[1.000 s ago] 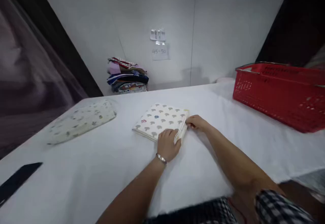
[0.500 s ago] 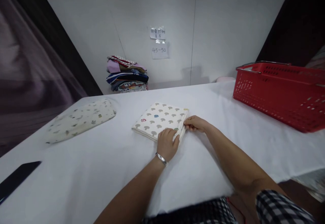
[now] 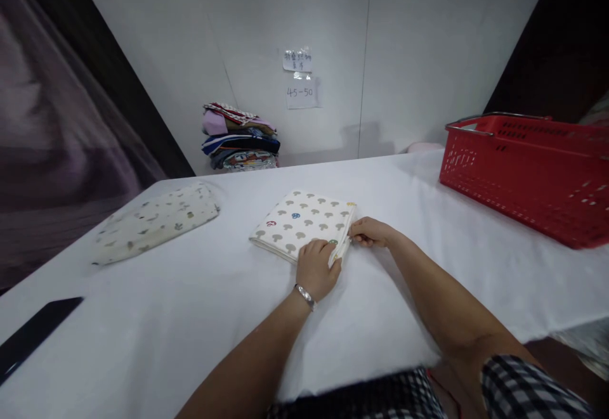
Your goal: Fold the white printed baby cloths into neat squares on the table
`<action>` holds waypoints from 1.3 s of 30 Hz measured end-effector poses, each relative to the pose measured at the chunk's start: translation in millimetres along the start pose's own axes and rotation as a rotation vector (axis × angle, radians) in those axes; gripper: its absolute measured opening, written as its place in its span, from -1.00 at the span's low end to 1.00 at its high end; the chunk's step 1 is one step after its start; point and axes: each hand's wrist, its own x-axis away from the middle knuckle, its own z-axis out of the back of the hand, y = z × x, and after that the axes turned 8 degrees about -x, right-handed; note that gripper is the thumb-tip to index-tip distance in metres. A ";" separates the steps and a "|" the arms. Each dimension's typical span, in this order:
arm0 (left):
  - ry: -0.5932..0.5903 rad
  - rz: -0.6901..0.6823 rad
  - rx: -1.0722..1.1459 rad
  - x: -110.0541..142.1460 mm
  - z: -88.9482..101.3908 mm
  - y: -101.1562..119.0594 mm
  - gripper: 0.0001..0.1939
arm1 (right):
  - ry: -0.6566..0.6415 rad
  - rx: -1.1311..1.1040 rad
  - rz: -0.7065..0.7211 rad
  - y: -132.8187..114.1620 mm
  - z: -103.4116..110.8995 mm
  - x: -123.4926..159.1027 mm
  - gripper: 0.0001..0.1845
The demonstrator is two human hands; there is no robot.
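Note:
A folded white cloth (image 3: 307, 219) printed with grey mushrooms, and a few coloured ones, lies flat on the table. My left hand (image 3: 316, 268) rests on its near right corner, fingers laid over the top and thumb by the side edge. At the right edge, the fingertips of my right hand (image 3: 370, 232) pinch the layered border of the cloth. The exact layers between those fingers are hidden.
To the left lies another folded cloth (image 3: 159, 224) with a plant print. A dark flat object (image 3: 35, 333) is at the near left. A red basket (image 3: 523, 178) stands on the right. Stacked fabrics (image 3: 241, 137) sit beyond the table's back edge, below paper signs (image 3: 301, 92).
My right hand has slid slightly toward me along the cloth's right edge. My left thumb has shifted a little to the right, and the view has moved slightly.

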 end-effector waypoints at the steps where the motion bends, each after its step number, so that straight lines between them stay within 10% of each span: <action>1: -0.003 -0.002 -0.005 0.2 0.3 0.1 -0.73 | 0.024 0.016 0.014 -0.1 -0.1 0.0 -0.81; 9: -0.054 -0.062 -0.063 4.4 7.0 6.4 -0.68 | 0.444 0.154 0.551 -8.2 -19.7 5.5 -0.74; 12: -0.064 -0.077 -0.070 5.3 8.5 7.9 -0.67 | 0.391 0.500 0.805 1.2 -29.3 0.1 -0.57; 19: -0.058 -0.169 0.009 8.8 9.8 3.4 -0.58 | 0.259 1.125 0.607 28.9 -23.3 -20.9 -0.48; 30: -0.021 -0.087 0.134 2.0 19.1 -15.5 -0.71 | 0.210 0.758 0.926 9.4 -37.8 10.8 -0.60; 35: 0.295 0.427 0.141 -7.5 33.8 -80.9 -0.76 | -0.060 0.832 0.931 5.1 -71.5 36.0 -0.44; 39: 0.187 0.842 0.048 0.8 36.0 -137.2 -0.59 | -0.126 1.130 0.975 14.4 -90.9 37.1 -0.38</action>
